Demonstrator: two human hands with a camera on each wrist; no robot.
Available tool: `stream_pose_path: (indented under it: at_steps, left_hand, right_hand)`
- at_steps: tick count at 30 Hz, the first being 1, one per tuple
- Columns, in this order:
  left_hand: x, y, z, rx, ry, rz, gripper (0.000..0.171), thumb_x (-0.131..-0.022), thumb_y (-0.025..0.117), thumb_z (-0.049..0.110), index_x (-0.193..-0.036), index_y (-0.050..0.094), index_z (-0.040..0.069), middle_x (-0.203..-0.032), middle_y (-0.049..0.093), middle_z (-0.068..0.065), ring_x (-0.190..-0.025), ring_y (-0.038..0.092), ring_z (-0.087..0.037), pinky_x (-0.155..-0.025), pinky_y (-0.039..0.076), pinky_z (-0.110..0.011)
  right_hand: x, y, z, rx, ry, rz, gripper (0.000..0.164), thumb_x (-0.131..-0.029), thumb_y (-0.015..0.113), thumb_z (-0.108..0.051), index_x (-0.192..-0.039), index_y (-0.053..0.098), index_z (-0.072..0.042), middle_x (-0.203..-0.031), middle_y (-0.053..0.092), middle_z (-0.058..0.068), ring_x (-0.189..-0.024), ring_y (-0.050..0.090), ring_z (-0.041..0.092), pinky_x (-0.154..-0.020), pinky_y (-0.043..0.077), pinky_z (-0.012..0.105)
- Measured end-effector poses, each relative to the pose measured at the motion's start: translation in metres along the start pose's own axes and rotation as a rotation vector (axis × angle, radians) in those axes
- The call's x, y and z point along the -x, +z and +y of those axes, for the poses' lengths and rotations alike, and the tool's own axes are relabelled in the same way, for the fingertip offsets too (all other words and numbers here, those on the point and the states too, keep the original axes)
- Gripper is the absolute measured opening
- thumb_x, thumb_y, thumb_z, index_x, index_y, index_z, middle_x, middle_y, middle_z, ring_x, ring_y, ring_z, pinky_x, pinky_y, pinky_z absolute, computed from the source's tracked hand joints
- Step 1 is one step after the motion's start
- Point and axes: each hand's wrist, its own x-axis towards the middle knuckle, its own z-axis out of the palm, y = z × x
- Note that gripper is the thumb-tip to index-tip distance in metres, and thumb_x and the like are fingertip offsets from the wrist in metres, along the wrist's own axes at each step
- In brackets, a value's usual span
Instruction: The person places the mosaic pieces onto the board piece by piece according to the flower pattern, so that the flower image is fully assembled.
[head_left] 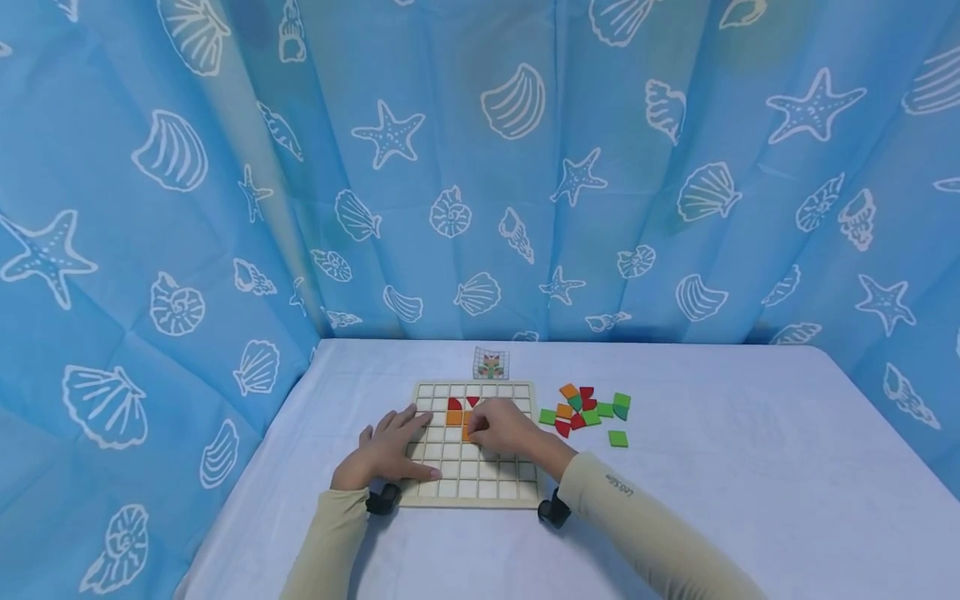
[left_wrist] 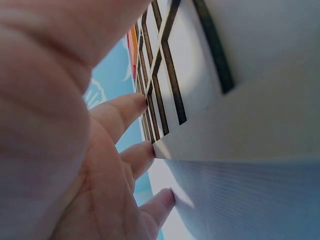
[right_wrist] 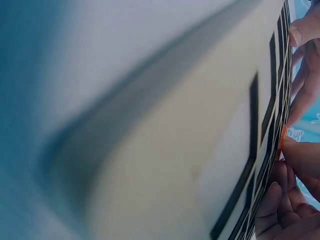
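Observation:
A pale grid board point(head_left: 457, 502) lies on the table with square cells. My left hand point(head_left: 386, 447) rests on its left side, fingers spread and thumb out over the cells; in the left wrist view fingertips point(left_wrist: 146, 150) touch the board's edge. On the grid, my right hand point(head_left: 508, 427) curls its thumb and fingers at an orange tile point(head_left: 467, 435), which shows at the thumb tip in the right wrist view as an orange edge point(right_wrist: 283, 137). Beside it sit another orange tile point(head_left: 453, 417), a red quarter-round tile point(head_left: 454, 404) and a red triangle point(head_left: 472, 401). The hand hides some cells.
Right of the board lie several loose green, orange and red tiles point(head_left: 591, 417), with one green square point(head_left: 618, 438) apart. Behind the board is a small pattern card point(head_left: 491, 364). A blue shell-print curtain point(head_left: 450, 167) hangs behind the white-covered table point(head_left: 712, 467).

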Motion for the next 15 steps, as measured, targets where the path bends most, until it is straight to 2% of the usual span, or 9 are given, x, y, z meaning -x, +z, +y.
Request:
stream_pose_path:
  at_steps: [9,15]
  left_hand:
    - [0.0009,0.0006,-0.0006,0.008,0.002,-0.002,0.102,-0.071,0.081,0.059,-0.155,0.034,0.026,-0.165,0.022,-0.010,-0.150,0.015,-0.041,-0.115,0.010,-0.072]
    - [0.0013,-0.0006,0.0000,0.008,-0.005,0.002,0.101,-0.071,0.082,0.057,-0.155,0.034,0.025,-0.165,0.022,-0.010,-0.150,0.015,-0.042,-0.115,0.009,-0.072]
  right_hand:
    - [0.0012,-0.0001,-0.0029,-0.054,0.049,-0.029,0.007,-0.088,0.075,-0.016,-0.082,0.072,-0.017,-0.078,0.067,-0.008,-0.073,0.059,0.007,-0.071,0.052,0.025]
    - [0.0015,-0.0060,0.0004,-0.109,0.018,-0.061,0.003,-0.089,0.075,-0.019,-0.088,0.074,-0.016,-0.082,0.068,-0.008,-0.077,0.060,0.009,-0.075,0.053,0.027]
